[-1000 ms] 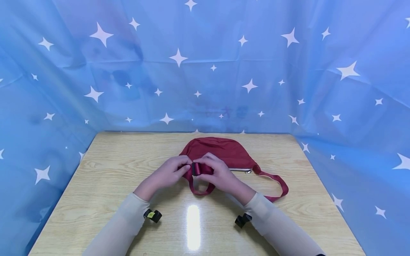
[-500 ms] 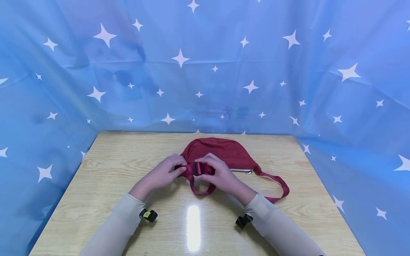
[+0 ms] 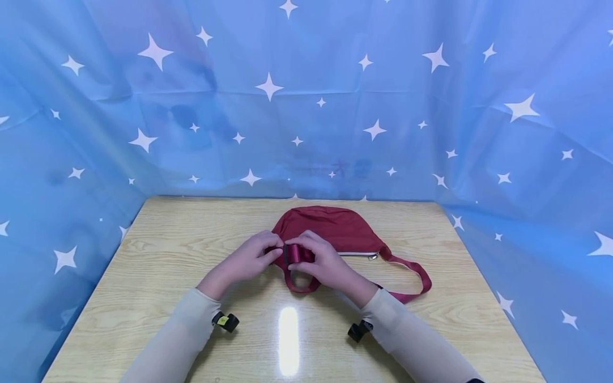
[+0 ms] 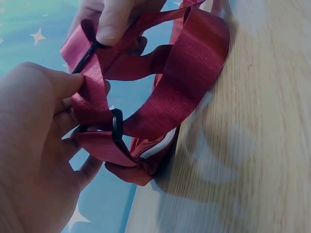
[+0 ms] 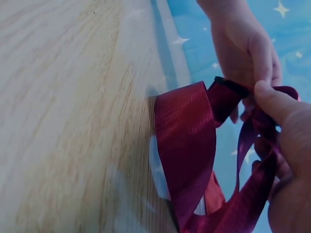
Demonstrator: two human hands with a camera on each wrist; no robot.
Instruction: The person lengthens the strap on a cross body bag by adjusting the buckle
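Observation:
A dark red waist bag (image 3: 330, 226) lies on the table, its strap (image 4: 189, 77) looped up in front of it. My left hand (image 3: 249, 258) pinches the strap between thumb and fingers, right beside a black strap slider (image 4: 87, 56). From the other side, my right hand (image 3: 325, 263) pinches the strap at that slider, its thumb (image 5: 277, 99) on the webbing. The two hands nearly meet. Lower on the strap, a second black buckle piece (image 4: 117, 125) shows in the left wrist view. The right fingers are partly hidden behind the webbing.
The bag's zipper (image 3: 356, 254) runs along its near edge. A strap loop (image 3: 423, 279) trails to the right on the wooden table (image 3: 167, 255). Blue star-patterned cloth (image 3: 306, 106) hangs behind and at both sides.
My left hand first drew back left along the strap, then came back right to the slider. My right hand has shifted slightly left, bringing the slider with it. The bag stays put.

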